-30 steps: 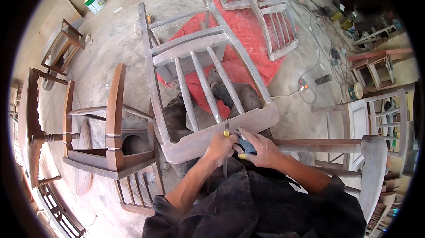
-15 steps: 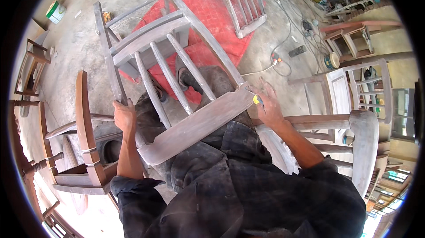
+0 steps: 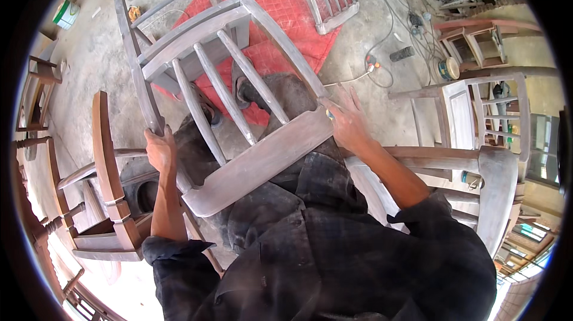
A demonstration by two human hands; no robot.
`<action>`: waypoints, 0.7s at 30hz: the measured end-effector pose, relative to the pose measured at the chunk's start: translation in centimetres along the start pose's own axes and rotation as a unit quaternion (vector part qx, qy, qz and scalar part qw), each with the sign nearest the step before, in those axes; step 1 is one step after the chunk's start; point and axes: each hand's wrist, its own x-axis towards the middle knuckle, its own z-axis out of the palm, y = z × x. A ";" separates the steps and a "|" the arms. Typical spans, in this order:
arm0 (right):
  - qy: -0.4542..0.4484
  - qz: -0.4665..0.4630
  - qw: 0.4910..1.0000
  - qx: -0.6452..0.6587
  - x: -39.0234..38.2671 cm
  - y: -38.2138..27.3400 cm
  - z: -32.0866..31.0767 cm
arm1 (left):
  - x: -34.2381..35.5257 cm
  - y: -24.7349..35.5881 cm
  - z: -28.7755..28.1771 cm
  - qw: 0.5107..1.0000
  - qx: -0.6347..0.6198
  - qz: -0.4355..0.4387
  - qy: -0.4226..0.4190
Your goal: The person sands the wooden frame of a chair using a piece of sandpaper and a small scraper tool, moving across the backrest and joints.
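While the grey wooden chair frame lay tipped back across the person's lap, its long axis ran diagonally from the curved top rail near the body up and away to the left, toward the legs over the red mat. The left hand was wrapped around the left side post, fingers closed about the round, dusty wood just below where the post met the seat rails. The right hand lay on the opposite end of the top rail, fingers spread fairly wide and flat against the wood; a small yellowish thing showed under its fingers, but whether it was pinched or merely covered could not be told. So the frame sat between the two hands, with the right hand nearer the broad rail and the left nearer the slim post. Three slender back slats fanned from the top rail, smooth and pale with a chalky, sanded look. Beside the left arm stood a brown chair with darker, reddish wood and turned spindles. To the right stood another grey armchair, squarer in its parts. The concrete floor was rough and dusty, with cables trailing across it farther off.
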 end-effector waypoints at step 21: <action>-0.014 -0.003 0.999 0.033 1.5 0.4 0.1 | 0.1 -0.2 0.0 1.000 0.005 -0.008 -0.002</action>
